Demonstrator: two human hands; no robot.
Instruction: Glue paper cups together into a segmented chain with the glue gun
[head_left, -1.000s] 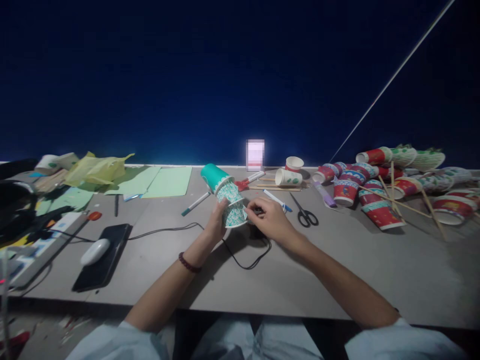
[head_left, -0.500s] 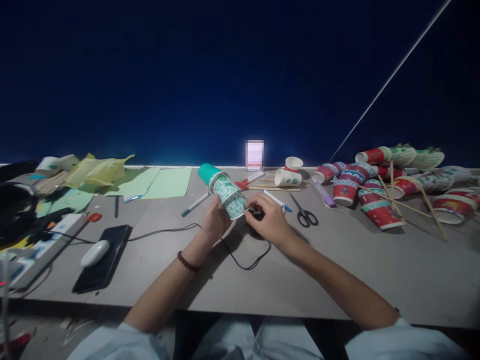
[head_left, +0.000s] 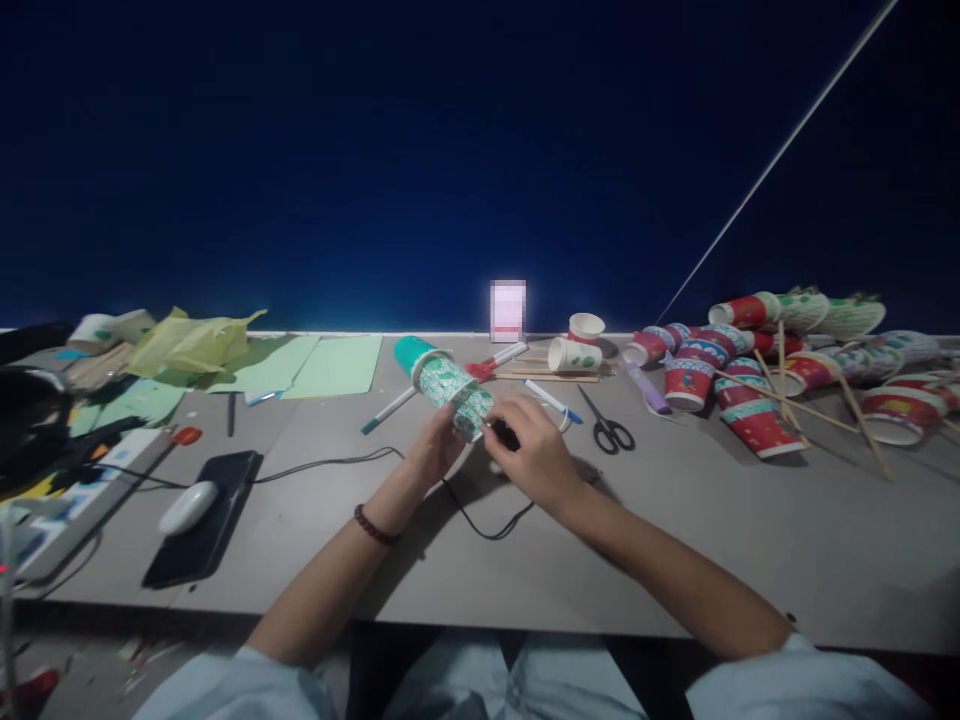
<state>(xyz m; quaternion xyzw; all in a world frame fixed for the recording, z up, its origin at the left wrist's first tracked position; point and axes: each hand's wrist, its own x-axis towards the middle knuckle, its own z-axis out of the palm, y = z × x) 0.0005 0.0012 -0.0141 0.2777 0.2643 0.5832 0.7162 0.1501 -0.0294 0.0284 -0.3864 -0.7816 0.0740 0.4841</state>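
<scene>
A chain of teal-and-white patterned paper cups (head_left: 447, 381) lies tilted above the grey table (head_left: 675, 540), its solid teal end pointing away to the left. My left hand (head_left: 433, 450) grips the near end of this chain from below. My right hand (head_left: 529, 450) is closed round a small black tool (head_left: 504, 434) with a black cord (head_left: 480, 520) trailing from it, its tip right at the nearest cup's rim. What kind of tool it is I cannot make out.
Black scissors (head_left: 609, 432), pens (head_left: 552, 400) and two white cups (head_left: 576, 354) lie just beyond my hands. A heap of red and patterned cups with wooden sticks (head_left: 757, 385) fills the right. Green paper sheets (head_left: 330, 365), a phone (head_left: 202, 510) and a white mouse (head_left: 187, 505) sit left.
The cup chain has tipped lower, toward level. My right hand has lifted off the table and brought the black tool up to the nearest cup.
</scene>
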